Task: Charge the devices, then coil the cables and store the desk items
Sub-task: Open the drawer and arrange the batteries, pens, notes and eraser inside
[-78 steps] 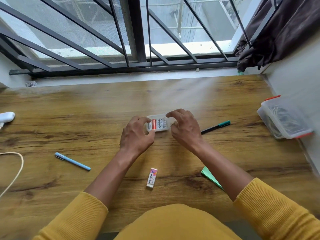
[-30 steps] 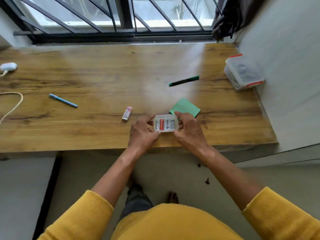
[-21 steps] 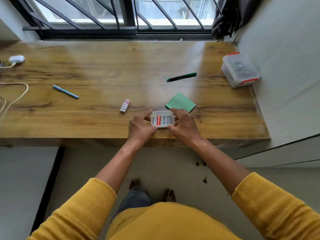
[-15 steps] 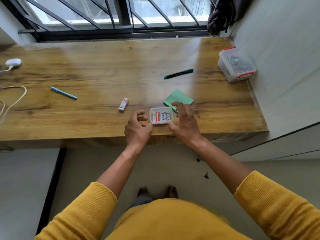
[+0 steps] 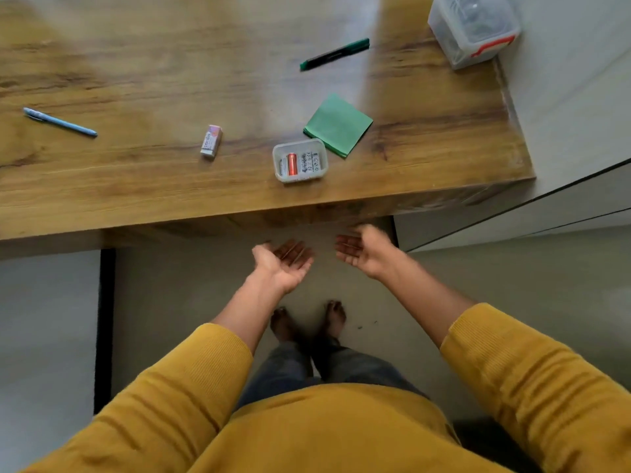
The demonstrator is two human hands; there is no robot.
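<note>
So the big wooden desk [image 5: 143, 186] takes up most of the view, and both hands are off it, hanging in the air just past the near edge, above the floor. Left hand [image 5: 285, 262] and right hand [image 5: 363, 249] are palm-up with fingers spread and relaxed, gripping nothing. My guess is they're between items, deciding what to grab.

The clear lidded plastic storage box with red clips [image 5: 473, 29] sits at the far right corner against the wall, with what looks like coiled cable inside, so that's probably where stuff ends up. The green square paper pad [image 5: 338, 124] lies right of centre. Touching its near corner, close to the near edge, is the small clear plastic tub of batteries [image 5: 299, 161], easy to reach.

Smaller bits: green marker pen [image 5: 334, 53] further back, light blue pen [image 5: 59, 121] way off left, and a small white wrapped eraser [image 5: 211, 140] left of the tub. They're all well apart, so nothing really blocks a grab.
</note>
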